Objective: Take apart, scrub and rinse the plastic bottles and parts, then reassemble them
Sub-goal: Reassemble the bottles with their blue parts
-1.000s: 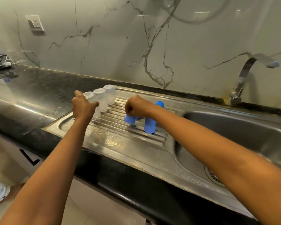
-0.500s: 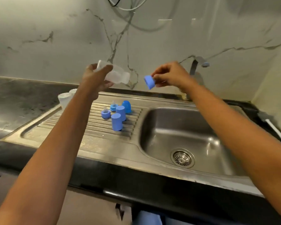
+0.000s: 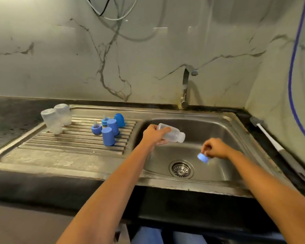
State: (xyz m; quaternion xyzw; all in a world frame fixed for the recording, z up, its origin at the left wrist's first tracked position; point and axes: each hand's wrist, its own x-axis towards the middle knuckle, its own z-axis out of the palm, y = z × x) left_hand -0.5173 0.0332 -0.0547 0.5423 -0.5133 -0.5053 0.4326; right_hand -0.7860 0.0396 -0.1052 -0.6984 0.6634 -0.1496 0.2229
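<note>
Where the black counter (image 3: 42,187) runs along the near side, two bare forearms reach out over the steel basin (image 3: 218,131). Just past the front rim the round drain (image 3: 181,169) sits in the basin floor. Above it and a little to the right, the right hand (image 3: 216,148) hangs with its fingers bunched downward, pinching a small blue ring (image 3: 202,157) by its top. The ring is in the air, clear of the steel.

Slightly farther back and to the left, the left hand (image 3: 152,136) is wrapped round the bottom end of a clear bottle (image 3: 173,135). It lies on its side in the air over the left part of the basin, its bare neck pointing right toward the other hand. Bottle and ring are apart.

To the left, the ribbed draining board (image 3: 69,145) carries a cluster of blue parts: two tall caps (image 3: 108,139) standing upright, two low collars (image 3: 96,129) beside them with something clear poking up from each, and a domed cover (image 3: 119,119) at the back. At the board's far left corner two upturned bottles (image 3: 51,120) stand touching each other.

On the counter to the right of the basin lies a long brush (image 3: 278,147), white-handled, its grey head toward the wall. At the back the tap (image 3: 185,88) rises from the sink's rear edge. Behind it is the veined marble wall (image 3: 60,59), with loose cables (image 3: 111,13) hanging at the top and a blue cord (image 3: 292,76) running down on the right.
</note>
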